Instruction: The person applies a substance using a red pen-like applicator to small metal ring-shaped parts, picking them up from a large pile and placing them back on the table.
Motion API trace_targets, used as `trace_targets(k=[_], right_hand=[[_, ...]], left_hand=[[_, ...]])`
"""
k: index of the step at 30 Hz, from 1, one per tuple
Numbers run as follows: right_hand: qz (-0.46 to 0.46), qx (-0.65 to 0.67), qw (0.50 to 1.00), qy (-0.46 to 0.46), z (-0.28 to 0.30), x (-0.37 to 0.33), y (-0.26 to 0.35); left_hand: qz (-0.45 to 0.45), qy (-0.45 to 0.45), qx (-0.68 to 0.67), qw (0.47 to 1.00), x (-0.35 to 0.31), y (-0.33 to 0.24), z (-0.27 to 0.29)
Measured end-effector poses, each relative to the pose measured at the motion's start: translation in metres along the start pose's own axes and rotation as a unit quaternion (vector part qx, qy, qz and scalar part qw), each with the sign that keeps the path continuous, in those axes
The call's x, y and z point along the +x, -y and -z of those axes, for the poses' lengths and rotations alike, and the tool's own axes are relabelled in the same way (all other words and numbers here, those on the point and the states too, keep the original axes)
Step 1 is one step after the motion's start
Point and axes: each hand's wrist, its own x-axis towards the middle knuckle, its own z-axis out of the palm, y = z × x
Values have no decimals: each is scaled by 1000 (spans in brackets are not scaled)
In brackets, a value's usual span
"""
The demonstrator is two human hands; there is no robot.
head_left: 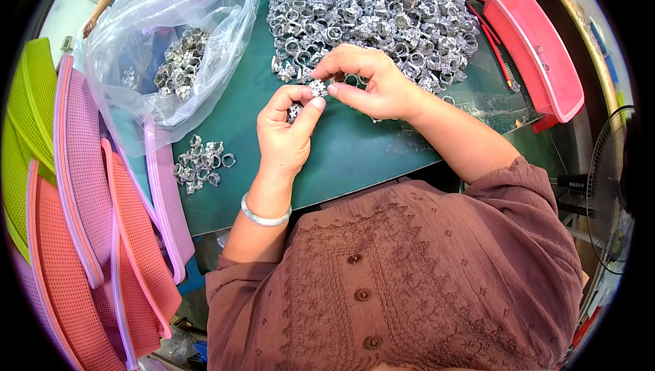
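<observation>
Both hands meet at one silvery ring [318,89]

The ring sits near the centre of the view, raised above the green table [361,149]. The left hand [285,122] pinches it between thumb and forefinger, while a second ring [294,112] shows in the curl of the same hand. The right hand [382,88] arches in from the 2 o'clock side, thumb and forefinger parted around the far side of the piece, their tips right at it; whether they grip it or only brush it, I cannot tell. A pale bangle [266,219] circles the left wrist.

Taking the held ring as the middle of the dial, a large heap of similar rings [382,12] spreads from 12 to 2 o'clock. Toward 10 o'clock a clear plastic bag [228,12] stands open with more rings [184,64] inside. A small cluster of rings [202,163] lies on the table at 8 o'clock, near its left edge. Beyond that, colourful perforated baskets [85,173] lean together.

Just short of 3 o'clock, a pink basket [529,53] tilts beside slim red-handled tools [495,42]. A fan [607,193] stands out near 4 o'clock. Far off at 10 o'clock, another person's arm [104,9] reaches down. The wearer's brown shirt [409,275] fills 5 to 6 o'clock.
</observation>
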Motion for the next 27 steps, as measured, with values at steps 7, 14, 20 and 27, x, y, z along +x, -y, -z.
trace_targets(k=[7,14,20,27], right_hand=[[-1,4,1000,20,2,0,0],[-10,21,1000,10,-1,-2,-2],[-24,33,999,16,0,-2,1],[-32,35,999,21,0,-3,1]], left_hand=[[-3,-2,9,1000,0,-1,-1],[-13,-2,18,1000,0,-1,-1],[-20,-1,18,1000,-1,-1,-1],[-42,5,27,999,0,2,0]])
